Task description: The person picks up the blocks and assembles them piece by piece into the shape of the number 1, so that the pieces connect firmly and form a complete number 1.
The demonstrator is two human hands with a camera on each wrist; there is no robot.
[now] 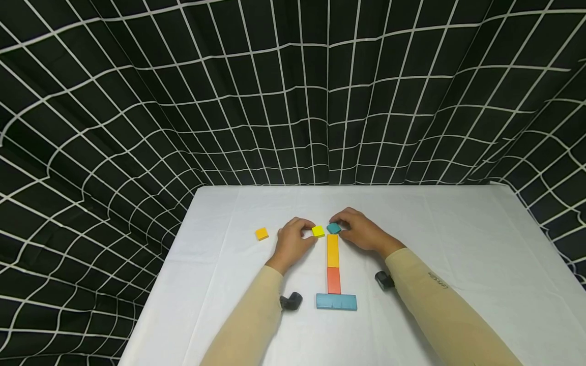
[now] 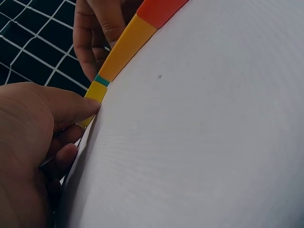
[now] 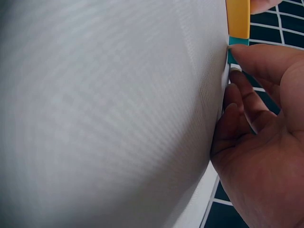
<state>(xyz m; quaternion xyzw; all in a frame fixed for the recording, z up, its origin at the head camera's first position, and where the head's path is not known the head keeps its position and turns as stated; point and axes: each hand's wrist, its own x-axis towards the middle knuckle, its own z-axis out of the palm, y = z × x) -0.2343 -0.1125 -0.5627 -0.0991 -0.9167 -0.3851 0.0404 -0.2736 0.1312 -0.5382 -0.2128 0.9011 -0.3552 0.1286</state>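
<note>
In the head view my left hand [image 1: 291, 243] pinches a small bright yellow square block [image 1: 318, 231] between thumb and forefinger. To its right, my right hand [image 1: 362, 231] holds a small teal block [image 1: 333, 228] by its edges, turned slightly askew. That teal block sits just beyond the far end of an upright column: an orange rectangular block [image 1: 332, 251], then a red block [image 1: 333, 280], then a wide blue block [image 1: 336, 302] lying crosswise at the near end. The right wrist view shows the thumb against the teal block [image 3: 239, 41], close to the orange one.
A loose orange square block [image 1: 262, 234] lies left of my left hand. White cloth [image 1: 220, 295] covers the table, and black curtains with a white grid [image 1: 293, 112] stand behind and at the sides. A dark device [image 1: 292, 301] hangs at each wrist.
</note>
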